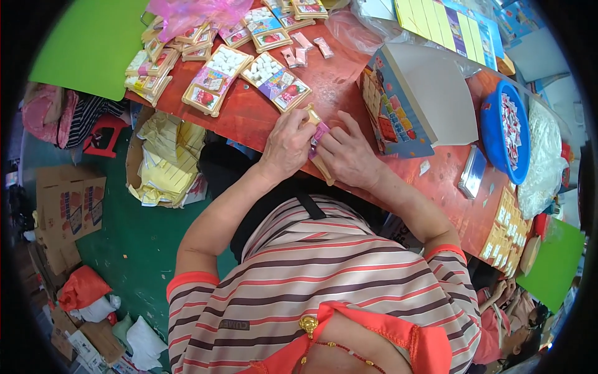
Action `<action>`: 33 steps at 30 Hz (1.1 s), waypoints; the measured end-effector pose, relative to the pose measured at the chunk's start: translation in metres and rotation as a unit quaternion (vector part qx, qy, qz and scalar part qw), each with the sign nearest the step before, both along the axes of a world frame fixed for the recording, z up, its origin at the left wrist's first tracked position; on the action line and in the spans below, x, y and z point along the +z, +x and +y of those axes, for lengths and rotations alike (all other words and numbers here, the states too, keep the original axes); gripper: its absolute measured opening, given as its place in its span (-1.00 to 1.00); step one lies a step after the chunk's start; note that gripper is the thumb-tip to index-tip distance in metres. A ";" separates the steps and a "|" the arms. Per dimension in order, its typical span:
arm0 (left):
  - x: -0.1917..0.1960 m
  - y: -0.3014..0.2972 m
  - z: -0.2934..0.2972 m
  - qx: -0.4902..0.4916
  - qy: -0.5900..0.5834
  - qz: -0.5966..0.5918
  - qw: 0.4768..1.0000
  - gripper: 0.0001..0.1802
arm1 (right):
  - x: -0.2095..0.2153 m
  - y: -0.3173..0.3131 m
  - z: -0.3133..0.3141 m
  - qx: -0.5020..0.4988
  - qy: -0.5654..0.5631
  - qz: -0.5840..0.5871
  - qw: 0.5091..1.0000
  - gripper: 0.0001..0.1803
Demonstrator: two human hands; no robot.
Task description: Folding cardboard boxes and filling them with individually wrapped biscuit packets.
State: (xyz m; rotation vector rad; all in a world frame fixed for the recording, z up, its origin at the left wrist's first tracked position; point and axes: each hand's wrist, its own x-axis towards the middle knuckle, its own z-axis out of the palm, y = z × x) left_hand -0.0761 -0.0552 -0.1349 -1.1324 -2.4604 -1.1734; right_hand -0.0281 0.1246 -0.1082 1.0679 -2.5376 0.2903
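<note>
At the table's near edge, both hands are closed around one small candy pack, a narrow tan tray with a purple printed band. My left hand holds its left side, with thumb and fingertips bent against it. My right hand has its fingers curled on the band from the right. My fingers cover much of the pack, so its contents are hidden. Just beyond lie similar tan candy packs, one close to my left hand and another farther left, showing white pieces and strawberry pictures.
An open display carton stands right of my hands. Farther right are a blue basin of small wrapped pieces and a silver-blue box. Several pink sachets lie beyond the packs. A cardboard box of yellow paper sits left, below the table.
</note>
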 end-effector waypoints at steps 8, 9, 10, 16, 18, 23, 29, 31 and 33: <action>-0.002 0.001 0.003 0.005 0.022 0.015 1.000 -0.92 | 0.005 0.015 -0.015 -0.061 0.037 -0.022 0.997 -0.90; -0.001 0.000 0.002 0.004 0.023 0.013 1.000 -0.92 | 0.004 0.019 -0.017 -0.075 0.052 -0.018 0.996 -0.89; -0.001 0.000 0.001 0.003 0.024 0.011 1.000 -0.92 | 0.002 0.023 -0.018 -0.076 0.054 -0.017 0.996 -0.89; -0.004 -0.003 -0.004 0.000 0.082 -0.097 0.992 -0.85 | -0.001 0.038 -0.023 -0.103 0.122 0.002 0.987 -0.75; -0.003 0.000 -0.001 0.001 0.083 -0.049 0.995 -0.82 | -0.001 0.039 -0.022 -0.107 0.132 0.002 0.985 -0.73; -0.008 0.003 -0.001 0.005 0.045 0.042 0.998 -0.68 | 0.005 0.049 -0.026 -0.097 0.135 -0.017 0.986 -0.66; -0.005 0.004 -0.003 0.000 0.016 0.031 0.999 -0.60 | 0.012 0.058 -0.034 -0.123 0.059 -0.114 0.984 -0.56; -0.011 -0.001 -0.005 -0.012 0.099 -0.029 0.995 -0.65 | 0.010 0.058 -0.035 -0.138 0.027 -0.113 0.984 -0.53; -0.015 -0.005 -0.012 -0.016 0.165 -0.157 0.974 -0.69 | 0.008 0.056 -0.034 -0.141 0.054 -0.116 0.982 -0.48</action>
